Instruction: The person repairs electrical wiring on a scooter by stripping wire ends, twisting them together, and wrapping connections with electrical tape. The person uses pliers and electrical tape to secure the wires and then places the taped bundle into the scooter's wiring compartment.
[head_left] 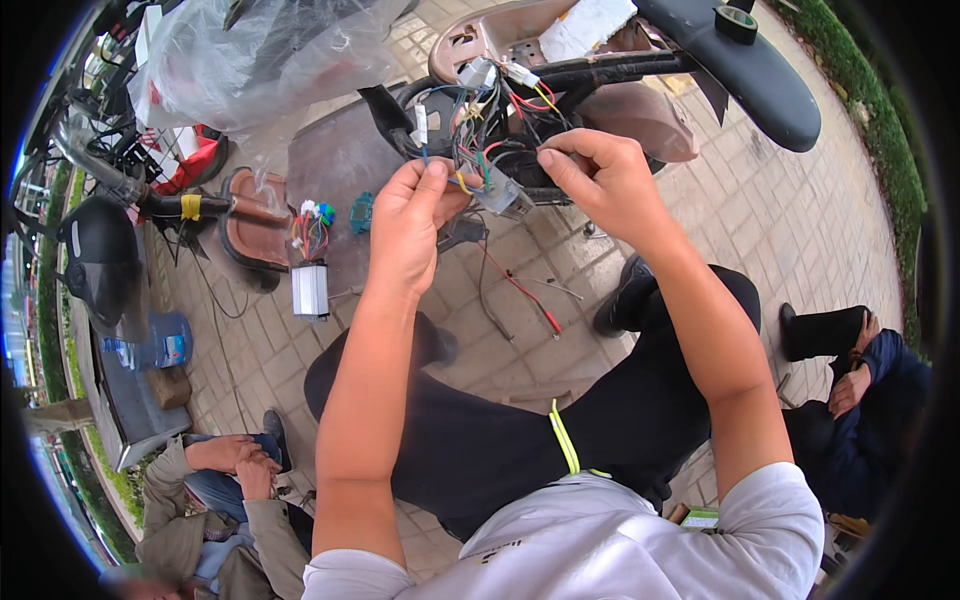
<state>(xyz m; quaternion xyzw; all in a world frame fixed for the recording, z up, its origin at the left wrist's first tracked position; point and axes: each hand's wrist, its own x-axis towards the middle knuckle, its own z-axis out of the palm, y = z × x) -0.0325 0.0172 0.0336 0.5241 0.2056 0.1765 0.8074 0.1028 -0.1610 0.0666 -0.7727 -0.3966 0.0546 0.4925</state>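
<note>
A silver metal controller box (508,199) with a bundle of coloured wires (483,125) lies between my hands, in front of the scooter's frame (620,68). My left hand (412,212) is closed in a pinch at the left of the bundle, on a blue wire (425,152); yellow wiring shows just beside the fingers. To the right of the box, my right hand (605,178) pinches the end of a dark wire with thumb and forefinger. White connectors (478,73) sit at the top of the bundle. The fingers partly hide the wire ends.
Another silver box (310,291) with plugs stands by the scooter's brown floorboard (335,170). Loose red and black leads (522,290) lie on the paving. Clear plastic sheeting (265,65) covers the front. One person (225,500) sits at lower left, another (865,385) at right.
</note>
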